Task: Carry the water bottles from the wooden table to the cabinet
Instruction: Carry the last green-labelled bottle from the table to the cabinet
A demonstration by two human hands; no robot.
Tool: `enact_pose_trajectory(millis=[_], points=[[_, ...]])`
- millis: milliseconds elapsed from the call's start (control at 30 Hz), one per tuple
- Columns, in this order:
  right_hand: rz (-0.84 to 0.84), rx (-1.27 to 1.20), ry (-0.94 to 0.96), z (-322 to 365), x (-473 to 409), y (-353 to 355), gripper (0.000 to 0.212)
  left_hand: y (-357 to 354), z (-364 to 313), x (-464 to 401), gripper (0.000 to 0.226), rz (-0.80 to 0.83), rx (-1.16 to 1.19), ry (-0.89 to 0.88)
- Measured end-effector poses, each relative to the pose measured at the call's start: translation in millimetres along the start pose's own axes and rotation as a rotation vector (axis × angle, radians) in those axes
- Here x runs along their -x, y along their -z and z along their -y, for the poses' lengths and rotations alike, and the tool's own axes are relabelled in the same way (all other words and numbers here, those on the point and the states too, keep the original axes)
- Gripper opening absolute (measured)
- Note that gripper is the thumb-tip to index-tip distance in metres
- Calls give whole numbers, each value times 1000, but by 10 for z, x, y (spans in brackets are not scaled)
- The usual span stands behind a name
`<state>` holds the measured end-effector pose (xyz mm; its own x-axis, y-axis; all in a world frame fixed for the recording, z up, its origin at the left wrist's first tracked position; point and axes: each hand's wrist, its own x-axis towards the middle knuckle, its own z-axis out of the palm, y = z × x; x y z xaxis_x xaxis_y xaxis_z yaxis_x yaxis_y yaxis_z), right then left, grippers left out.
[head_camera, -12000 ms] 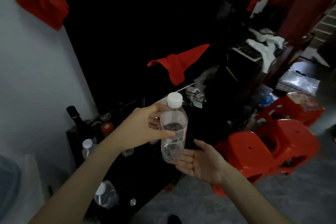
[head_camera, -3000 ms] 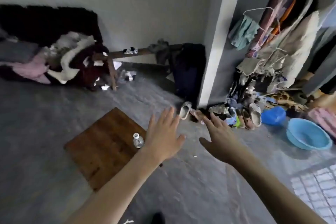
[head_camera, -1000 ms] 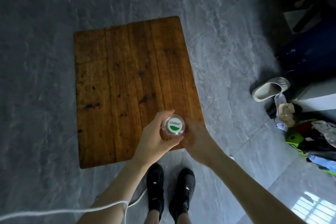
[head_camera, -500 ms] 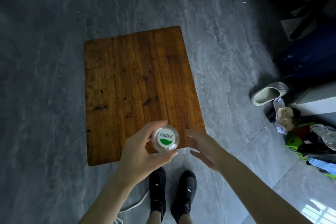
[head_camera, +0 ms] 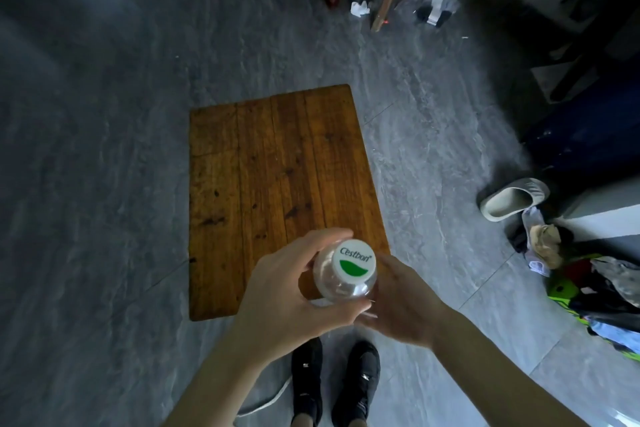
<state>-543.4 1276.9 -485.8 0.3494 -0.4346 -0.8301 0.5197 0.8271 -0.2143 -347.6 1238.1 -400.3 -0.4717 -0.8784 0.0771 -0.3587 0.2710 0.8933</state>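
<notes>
Left hand and right hand both clasp the upright water bottle — lifted clear of the counter — likely steadying it for carrying.

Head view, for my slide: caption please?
Both hands, left and right, hold a clear white-capped water bottle above the brown wooden table.

Seen from straight above, the water bottle shows only its cap and shoulder; both hands' grip hides its body. The clothes pile runs off the right edge, its items indistinct.
</notes>
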Motion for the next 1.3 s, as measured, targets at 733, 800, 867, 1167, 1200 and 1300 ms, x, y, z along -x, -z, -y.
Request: enact_pose_trajectory(millis=[733, 800, 867, 1167, 1200, 1300], points=[[115, -146, 387, 1353, 3073, -810, 84, 712, -3230, -1646, 47, 183, -4, -168], [80, -174, 455, 1394, 3384, -789, 86, 652, -3533, -1765, 50, 239, 26, -201], [47, -204, 522, 1422, 3664, -769, 87, 585, -3830, -1838, 54, 293, 66, -238], [-205, -485, 748, 1130, 4560, -666, 79, 52, -4728, -2017, 66, 616, 341, -362], [-227, -517, 789, 1061, 4637, -672, 79, -32, -4799, -2010, 64, 671, 355, -387], [-308, -640, 869, 801, 4806, -679, 67, -268, -4999, -1898, 67, 839, 396, -452]])
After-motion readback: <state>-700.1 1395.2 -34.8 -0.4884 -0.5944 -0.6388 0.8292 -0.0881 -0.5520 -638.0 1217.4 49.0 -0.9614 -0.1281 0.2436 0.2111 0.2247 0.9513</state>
